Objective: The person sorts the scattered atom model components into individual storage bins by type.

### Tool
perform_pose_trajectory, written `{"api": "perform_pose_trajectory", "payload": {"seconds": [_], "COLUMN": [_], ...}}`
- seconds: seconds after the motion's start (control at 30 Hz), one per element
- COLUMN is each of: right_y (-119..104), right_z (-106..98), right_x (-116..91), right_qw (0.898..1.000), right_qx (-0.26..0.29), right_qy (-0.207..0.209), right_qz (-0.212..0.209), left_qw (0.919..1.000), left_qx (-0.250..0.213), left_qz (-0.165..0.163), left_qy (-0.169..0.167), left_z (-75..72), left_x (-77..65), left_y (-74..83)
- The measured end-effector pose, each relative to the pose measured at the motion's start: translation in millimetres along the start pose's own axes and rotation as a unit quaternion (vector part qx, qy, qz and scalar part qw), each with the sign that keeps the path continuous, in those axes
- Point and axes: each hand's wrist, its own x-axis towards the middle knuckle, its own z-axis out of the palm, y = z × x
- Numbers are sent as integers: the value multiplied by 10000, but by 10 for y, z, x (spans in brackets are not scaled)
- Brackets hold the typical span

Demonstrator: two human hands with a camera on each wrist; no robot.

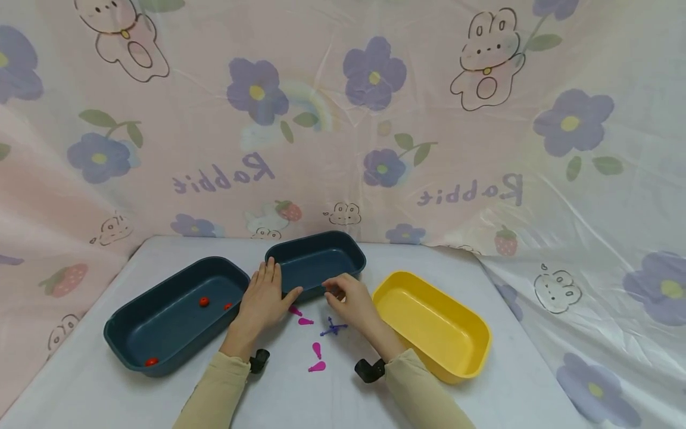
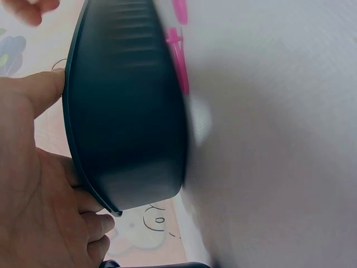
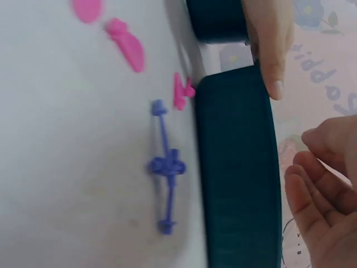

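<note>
My left hand (image 1: 261,301) lies at the near left corner of the middle dark teal bin (image 1: 316,238), fingers straight. In the left wrist view its thumb touches the rim of the bin (image 2: 125,111). Close over the front right rim is my right hand (image 1: 354,301), fingers loosely bent and nothing seen between them; in the right wrist view, the hand (image 3: 326,178) is beside that rim. In front of the bin lie a blue-purple plastic piece with crossing arms (image 1: 333,326) and several small pink plastic pieces (image 1: 317,350), two right by the bin's base.
A larger teal bin (image 1: 161,292) stands at the left with 3 small red pieces (image 1: 204,302) inside. At the right is a yellow bin (image 1: 434,322), close beside my right forearm. A patterned cloth (image 1: 321,149) hangs behind the white table (image 1: 343,399).
</note>
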Motion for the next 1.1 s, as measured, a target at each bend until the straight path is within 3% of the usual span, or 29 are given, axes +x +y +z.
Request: {"api": "perform_pose_trajectory", "payload": {"seconds": [0.37, 0.63, 1.1], "right_y": [50, 169, 250], "right_z": [-3, -28, 10], "right_x": [-261, -395, -418], "right_qw": [9969, 9881, 9788], "right_qx": [-271, -633, -1200], "right_qy": [-714, -1334, -1647], "right_qz": [173, 431, 186], "left_qw": [10000, 10000, 10000], "left_qx": [-10, -48, -67], "left_qz": [6, -33, 28], "left_qy": [24, -15, 15], "left_z": [-31, -29, -2], "left_x": [3, -9, -3], "left_y": [9, 7, 6]}}
